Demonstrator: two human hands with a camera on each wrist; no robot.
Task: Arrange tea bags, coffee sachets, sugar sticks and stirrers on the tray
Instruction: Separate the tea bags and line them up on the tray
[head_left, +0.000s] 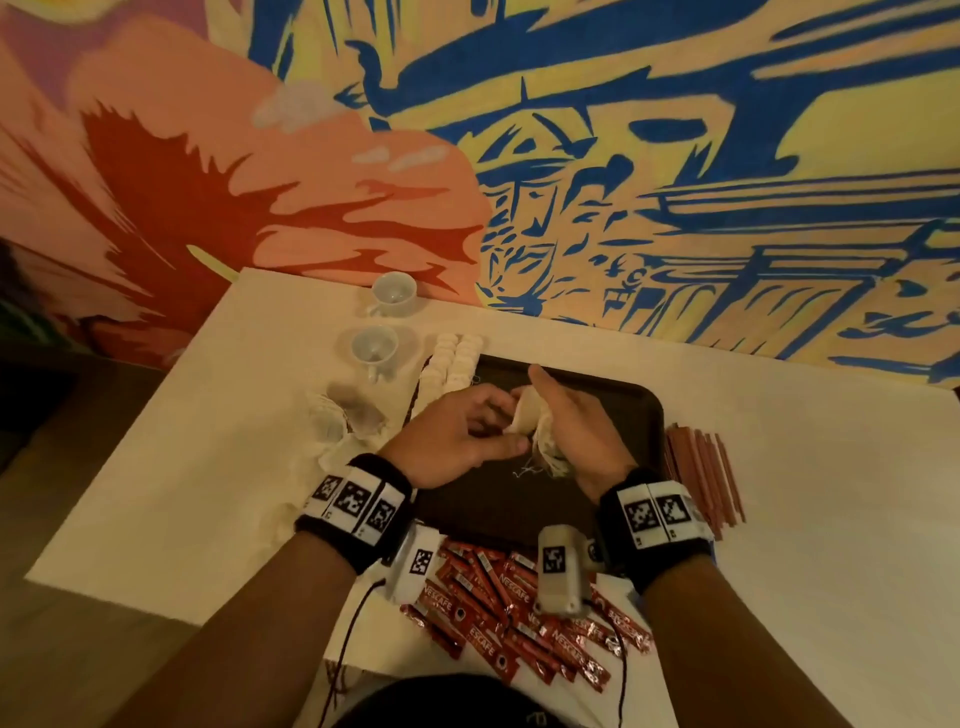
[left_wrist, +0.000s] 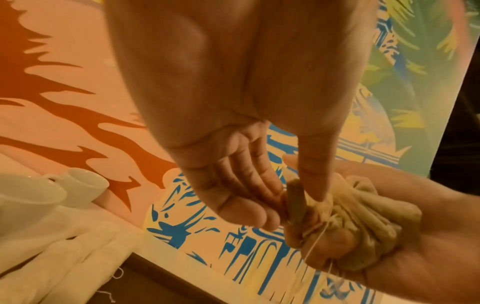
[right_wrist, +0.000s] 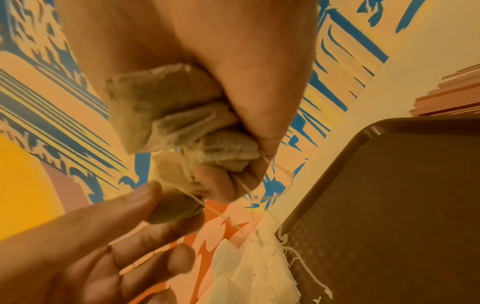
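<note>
Over the dark brown tray (head_left: 631, 410) my right hand (head_left: 563, 418) grips a crumpled bunch of tan tea bags (right_wrist: 166, 111) with strings hanging down. My left hand (head_left: 511, 425) pinches one tea bag (left_wrist: 294, 202) at the edge of that bunch between thumb and fingers. Red Nescafe coffee sachets (head_left: 511, 610) lie in a heap at the near side of the tray. Reddish stirrers (head_left: 701, 470) lie in a bundle right of it. White sugar sachets (head_left: 457, 358) sit in rows at its far left corner.
Two white cups (head_left: 375, 349) stand at the back left of the cream table (head_left: 831, 493). More loose tea bags (head_left: 345, 415) lie in a pile left of the tray. A painted wall (head_left: 623, 156) rises right behind the table.
</note>
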